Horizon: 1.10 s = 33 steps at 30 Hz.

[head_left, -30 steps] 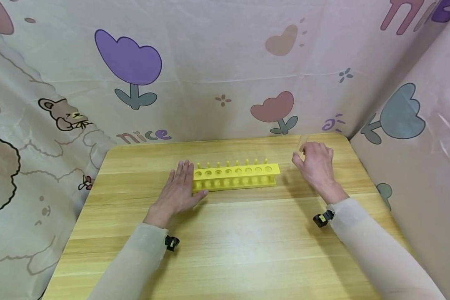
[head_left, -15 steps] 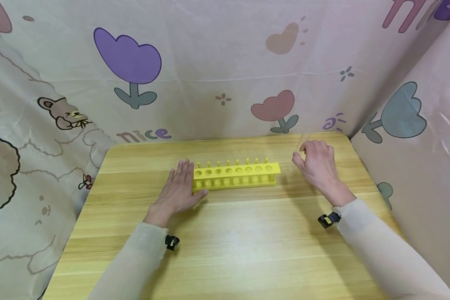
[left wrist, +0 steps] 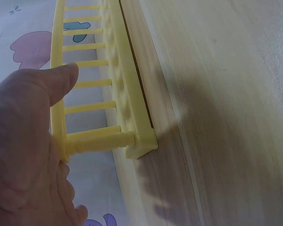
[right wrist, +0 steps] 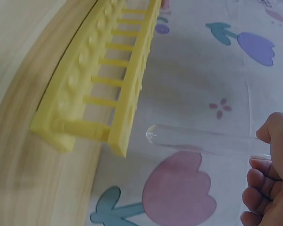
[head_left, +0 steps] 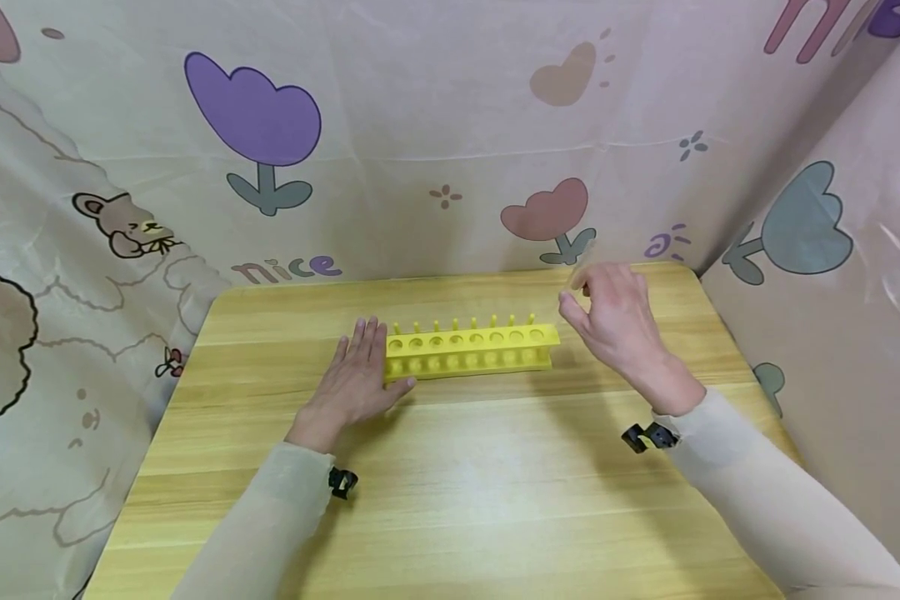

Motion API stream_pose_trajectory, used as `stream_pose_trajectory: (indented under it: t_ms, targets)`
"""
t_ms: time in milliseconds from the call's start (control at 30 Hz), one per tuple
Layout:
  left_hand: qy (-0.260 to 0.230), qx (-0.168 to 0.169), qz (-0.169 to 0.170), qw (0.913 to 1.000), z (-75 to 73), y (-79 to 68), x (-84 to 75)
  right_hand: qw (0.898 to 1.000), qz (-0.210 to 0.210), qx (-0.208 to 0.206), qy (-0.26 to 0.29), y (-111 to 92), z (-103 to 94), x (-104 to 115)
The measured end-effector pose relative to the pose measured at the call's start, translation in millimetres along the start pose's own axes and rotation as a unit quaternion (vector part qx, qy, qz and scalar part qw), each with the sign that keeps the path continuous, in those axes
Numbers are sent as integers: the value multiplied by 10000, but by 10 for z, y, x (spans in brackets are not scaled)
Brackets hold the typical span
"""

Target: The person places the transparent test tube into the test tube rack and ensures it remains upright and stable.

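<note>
A yellow test tube rack (head_left: 472,338) stands on the wooden table, with a row of round holes along its top and several pegs behind. My left hand (head_left: 348,383) rests flat over the rack's left end, fingers straight; in the left wrist view its thumb lies along the top bar. To the right of the rack, my right hand (head_left: 618,321) pinches a clear glass test tube (right wrist: 203,140) between thumb and fingers. The tube's rounded end points toward the rack's right end, apart from it, in the right wrist view. The tube is faint in the head view.
A wooden table (head_left: 457,500) extends around the rack toward the front. Behind it and along both sides hangs a white curtain (head_left: 405,108) printed with flowers and bears. A small black wrist camera (head_left: 648,437) sits at the right cuff.
My right hand has moved left and slightly up with the test tube, nearer the rack's right end. The left hand and the rack have stayed put.
</note>
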<state>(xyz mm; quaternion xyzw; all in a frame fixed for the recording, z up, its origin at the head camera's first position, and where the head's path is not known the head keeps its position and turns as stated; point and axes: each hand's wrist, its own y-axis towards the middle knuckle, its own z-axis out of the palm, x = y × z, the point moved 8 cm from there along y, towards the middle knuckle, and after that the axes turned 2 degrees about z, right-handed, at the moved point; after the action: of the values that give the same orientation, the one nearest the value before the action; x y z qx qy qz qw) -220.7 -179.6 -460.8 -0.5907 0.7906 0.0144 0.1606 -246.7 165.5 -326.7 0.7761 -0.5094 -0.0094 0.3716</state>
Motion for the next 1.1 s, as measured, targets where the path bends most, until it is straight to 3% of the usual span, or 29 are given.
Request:
stream_pose_trajectory:
  t_ms: [200, 1100]
  targets:
    - [-9, 40, 10, 10000, -5, -2, 1, 9999, -154, 38, 49, 7, 143, 82]
    - [-134, 28, 17, 9999, -3, -16, 5, 9962, 344, 778, -171, -218, 575, -82]
